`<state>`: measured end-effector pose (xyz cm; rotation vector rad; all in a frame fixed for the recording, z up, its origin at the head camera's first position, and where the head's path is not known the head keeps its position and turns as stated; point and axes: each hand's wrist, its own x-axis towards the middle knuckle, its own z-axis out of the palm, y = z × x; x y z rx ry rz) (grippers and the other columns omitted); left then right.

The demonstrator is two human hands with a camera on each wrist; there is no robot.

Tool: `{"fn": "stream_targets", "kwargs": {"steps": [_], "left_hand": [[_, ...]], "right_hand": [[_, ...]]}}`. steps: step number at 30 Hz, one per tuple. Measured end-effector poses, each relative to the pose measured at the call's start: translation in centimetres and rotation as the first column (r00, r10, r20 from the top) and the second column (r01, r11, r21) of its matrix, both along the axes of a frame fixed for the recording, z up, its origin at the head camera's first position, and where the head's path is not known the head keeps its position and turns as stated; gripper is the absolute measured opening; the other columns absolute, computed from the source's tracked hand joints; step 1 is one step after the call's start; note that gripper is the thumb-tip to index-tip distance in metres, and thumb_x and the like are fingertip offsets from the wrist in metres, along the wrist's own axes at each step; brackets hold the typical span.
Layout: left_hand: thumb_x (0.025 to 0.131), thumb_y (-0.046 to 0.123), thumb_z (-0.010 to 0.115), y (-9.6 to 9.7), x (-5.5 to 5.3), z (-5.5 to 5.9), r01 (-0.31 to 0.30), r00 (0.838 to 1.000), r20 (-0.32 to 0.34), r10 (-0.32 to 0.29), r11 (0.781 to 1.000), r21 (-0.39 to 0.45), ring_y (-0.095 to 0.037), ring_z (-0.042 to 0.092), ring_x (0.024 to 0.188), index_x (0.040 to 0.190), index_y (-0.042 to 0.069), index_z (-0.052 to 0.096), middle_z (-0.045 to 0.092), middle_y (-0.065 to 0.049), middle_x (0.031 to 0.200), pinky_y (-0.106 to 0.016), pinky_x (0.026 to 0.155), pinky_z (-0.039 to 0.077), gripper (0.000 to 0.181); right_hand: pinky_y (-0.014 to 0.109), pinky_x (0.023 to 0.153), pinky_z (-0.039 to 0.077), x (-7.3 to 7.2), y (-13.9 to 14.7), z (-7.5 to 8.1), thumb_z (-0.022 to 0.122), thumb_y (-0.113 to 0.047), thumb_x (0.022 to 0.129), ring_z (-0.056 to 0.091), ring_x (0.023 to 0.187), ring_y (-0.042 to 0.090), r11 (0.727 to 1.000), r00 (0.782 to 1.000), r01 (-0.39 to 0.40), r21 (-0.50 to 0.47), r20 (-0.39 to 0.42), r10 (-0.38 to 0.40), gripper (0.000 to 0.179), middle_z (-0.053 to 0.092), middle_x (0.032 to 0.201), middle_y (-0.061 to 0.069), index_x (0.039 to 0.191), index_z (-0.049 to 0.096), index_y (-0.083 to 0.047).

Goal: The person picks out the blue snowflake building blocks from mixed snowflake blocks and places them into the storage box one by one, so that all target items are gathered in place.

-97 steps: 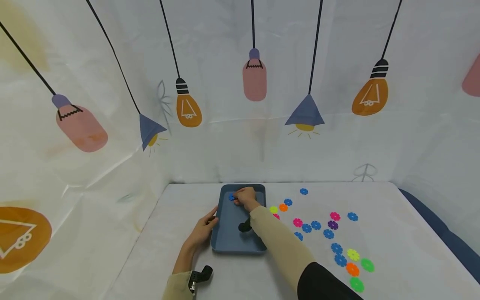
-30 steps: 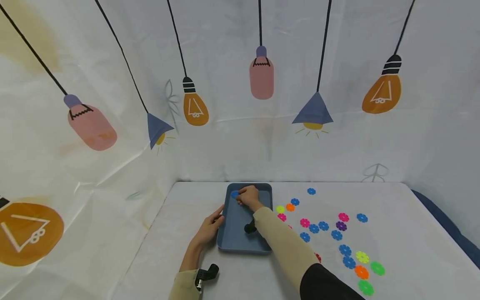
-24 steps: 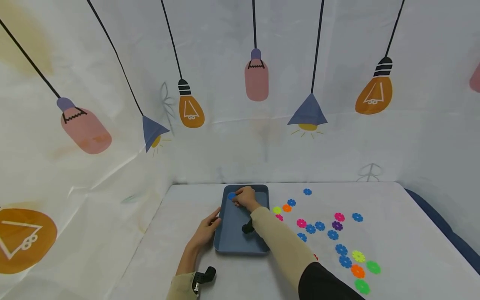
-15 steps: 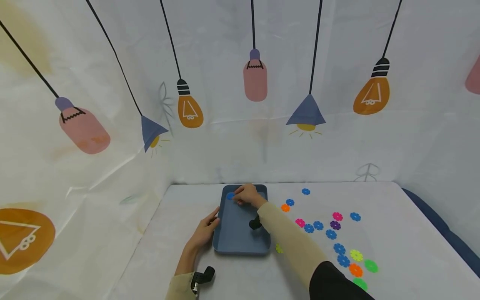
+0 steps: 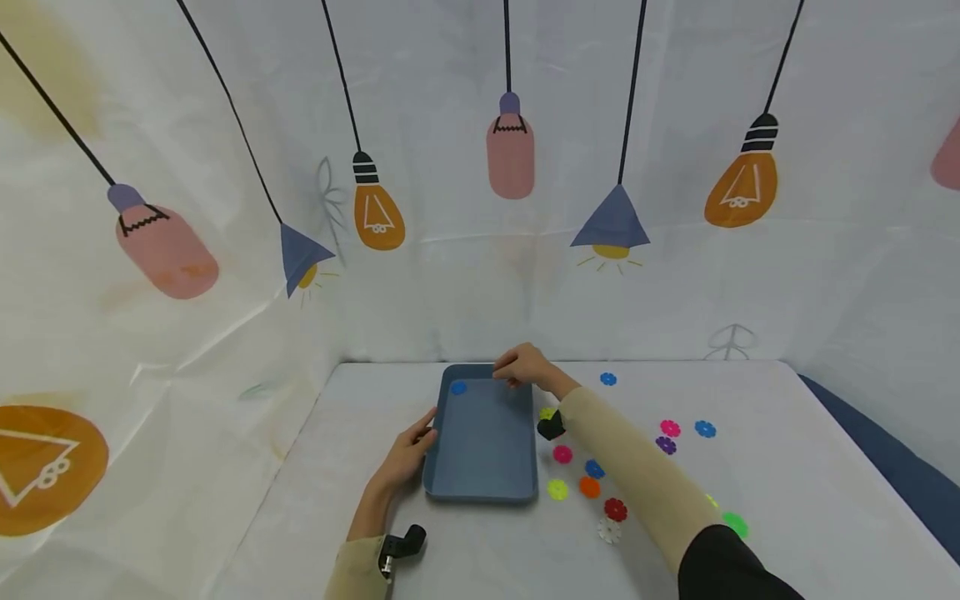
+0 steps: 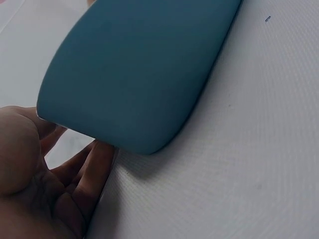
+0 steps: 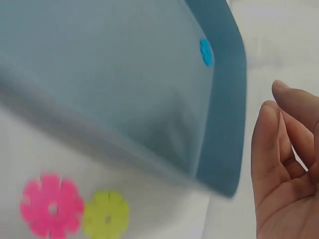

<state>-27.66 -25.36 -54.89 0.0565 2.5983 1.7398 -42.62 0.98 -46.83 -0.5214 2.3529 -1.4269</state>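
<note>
Fingers [image 7: 266, 132] loosely bent — right hand [image 5: 525, 365] near tray [image 5: 483, 450].

Tray [image 5: 483, 450]: blue-grey, rectangular, flat by far edge of table [image 5: 480, 550]
Blue disc [image 5: 458, 387]: notched, inside tray's far left corner

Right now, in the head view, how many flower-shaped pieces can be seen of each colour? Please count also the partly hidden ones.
Blue pieces: 4
Yellow pieces: 3
Pink pieces: 2
Green piece: 1
Orange piece: 1
Purple piece: 1
Red piece: 1
Whitish piece: 1
Total: 14 visible; the right sleeve may hide more.
</note>
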Motion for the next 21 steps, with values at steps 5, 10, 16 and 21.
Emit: {"fn": "stream_targets", "kwargs": {"steps": [5, 10, 16, 21], "left_hand": [[0.103, 0.016, 0.051, 0.4, 0.4, 1.1, 0.017, 1.0, -0.006, -0.017, 1.0, 0.012, -0.038, 0.049, 0.119, 0.149, 0.008, 0.039, 0.047, -0.028, 0.137, -0.054, 0.093, 0.041, 0.049], [0.102, 0.012, 0.051, 1.0, 1.7, 3.4, 0.02, 1.0, 0.005, -0.02, 1.0, 0.008, -0.035, 0.052, 0.113, 0.147, 0.003, 0.041, 0.052, -0.029, 0.131, -0.05, 0.091, 0.043, 0.047], [0.102, 0.012, 0.052, 1.2, 1.9, 3.7, 0.019, 1.0, -0.014, -0.019, 1.0, 0.007, -0.034, 0.053, 0.109, 0.147, 0.003, 0.041, 0.054, -0.028, 0.127, -0.048, 0.087, 0.045, 0.047], [0.102, 0.011, 0.05, 1.1, 1.7, 3.6, 0.031, 1.0, -0.003, -0.031, 0.999, 0.027, -0.036, 0.052, 0.112, 0.148, 0.002, 0.039, 0.051, -0.029, 0.129, -0.052, 0.089, 0.044, 0.048]], "right_hand": [[0.041, 0.074, 0.055, -0.9, 3.4, -0.1, 0.072, -0.014, 0.089, 0.064, 0.071, 0.023, 0.998, 0.998, 0.056, -0.024, 0.031, -0.056, 0.035, 0.068, 0.099, 0.02, 0.119, 0.066, 0.004], [0.04, 0.075, 0.055, -1.4, 6.8, -0.8, 0.07, -0.013, 0.091, 0.064, 0.078, 0.03, 0.988, 0.987, 0.153, -0.027, 0.06, -0.151, 0.031, 0.066, 0.104, 0.019, 0.116, 0.067, 0.003], [0.038, 0.075, 0.055, -1.7, 10.8, -1.2, 0.068, -0.014, 0.092, 0.064, 0.079, 0.028, 0.968, 0.967, 0.25, 0.001, 0.054, -0.25, 0.031, 0.064, 0.109, 0.024, 0.117, 0.066, 0.005], [0.041, 0.079, 0.053, -2.0, 14.0, -1.5, 0.066, -0.015, 0.094, 0.062, 0.076, 0.025, 0.955, 0.953, 0.296, 0.018, 0.065, -0.296, 0.033, 0.061, 0.111, 0.029, 0.119, 0.063, 0.005]]}}
